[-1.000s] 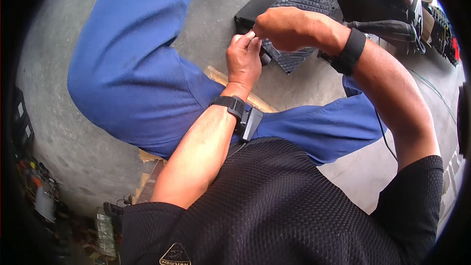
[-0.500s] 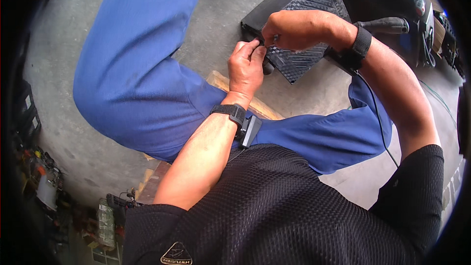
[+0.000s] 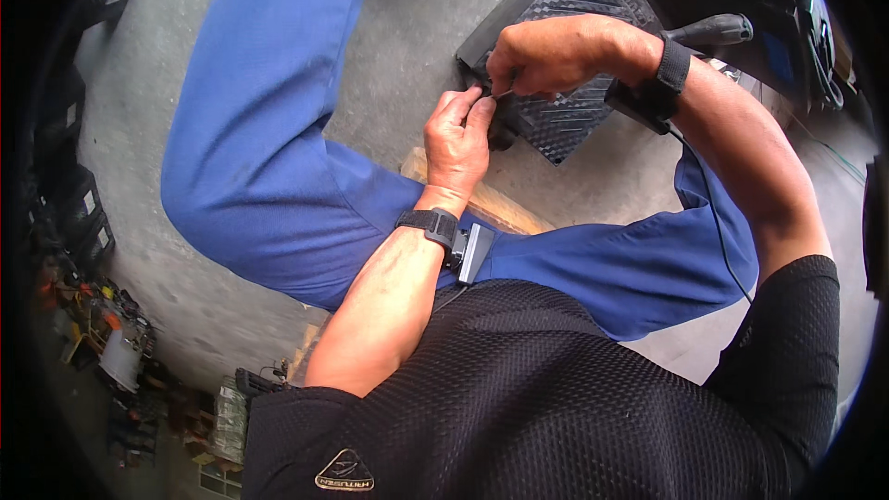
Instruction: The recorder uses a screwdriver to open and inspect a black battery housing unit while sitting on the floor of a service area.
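Observation:
A black plastic box (image 3: 593, 14) with a textured, ribbed face sits tilted on the floor ahead of me. At its near left corner my left hand (image 3: 457, 143) pinches with thumb and forefinger; what is between them is too small and dark to name. Close against those fingertips, my right hand (image 3: 546, 57) is closed around a thin metal tool (image 3: 503, 93), of which only a short piece shows. The right hand and wrist cover part of the box's ribbed face. A dark rounded part (image 3: 501, 137) shows below the fingertips.
A dark grey handle (image 3: 715, 30) sticks out beyond my right wrist. Under my legs lies a wooden board (image 3: 505, 208). Black bins (image 3: 79, 199) line the left side, with assorted parts and tools (image 3: 116, 343) at lower left. A cable (image 3: 713, 204) hangs from my right wristband.
The view has shifted slightly. Both hands stay at the box's corner, and the right hand has turned a little, with the metal tool now showing at its fingertips.

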Action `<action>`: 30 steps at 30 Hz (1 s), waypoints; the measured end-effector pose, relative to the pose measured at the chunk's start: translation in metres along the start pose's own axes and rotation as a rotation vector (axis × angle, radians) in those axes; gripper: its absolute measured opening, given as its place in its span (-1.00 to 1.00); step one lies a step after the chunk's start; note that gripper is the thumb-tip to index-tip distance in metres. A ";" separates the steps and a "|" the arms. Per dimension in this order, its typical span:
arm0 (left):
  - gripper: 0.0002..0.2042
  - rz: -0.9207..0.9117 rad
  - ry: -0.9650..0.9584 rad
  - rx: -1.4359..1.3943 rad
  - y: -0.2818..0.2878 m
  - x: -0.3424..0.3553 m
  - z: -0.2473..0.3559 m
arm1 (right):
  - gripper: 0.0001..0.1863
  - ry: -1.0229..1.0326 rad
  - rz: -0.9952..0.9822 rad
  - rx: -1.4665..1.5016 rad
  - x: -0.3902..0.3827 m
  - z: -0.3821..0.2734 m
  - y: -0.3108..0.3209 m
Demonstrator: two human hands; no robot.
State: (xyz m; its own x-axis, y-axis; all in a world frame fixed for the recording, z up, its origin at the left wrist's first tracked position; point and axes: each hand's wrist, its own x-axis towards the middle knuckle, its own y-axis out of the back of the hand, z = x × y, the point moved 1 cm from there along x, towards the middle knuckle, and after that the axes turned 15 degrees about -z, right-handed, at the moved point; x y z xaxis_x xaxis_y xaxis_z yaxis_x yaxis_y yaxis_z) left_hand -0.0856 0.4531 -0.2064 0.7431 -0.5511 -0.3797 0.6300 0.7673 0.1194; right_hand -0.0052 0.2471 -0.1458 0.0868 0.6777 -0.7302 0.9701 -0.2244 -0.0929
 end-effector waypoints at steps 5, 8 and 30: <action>-0.78 -0.002 -0.030 0.059 0.003 0.001 -0.002 | -0.65 0.099 0.061 -0.012 0.000 0.008 -0.002; -0.80 -0.033 -0.020 0.041 0.007 -0.001 0.001 | -0.67 0.144 0.107 -0.077 -0.001 0.002 -0.009; -0.89 -0.131 -0.324 0.030 -0.007 0.091 0.127 | -0.80 0.764 1.577 0.939 -0.095 -0.016 -0.169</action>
State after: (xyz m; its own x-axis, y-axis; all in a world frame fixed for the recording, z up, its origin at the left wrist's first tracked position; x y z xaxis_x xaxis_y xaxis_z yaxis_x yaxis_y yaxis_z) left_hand 0.0063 0.3558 -0.1251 0.6852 -0.7236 -0.0830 0.7278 0.6757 0.1176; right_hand -0.1733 0.2317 -0.0501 0.9033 -0.4045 -0.1427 -0.4275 -0.8767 -0.2207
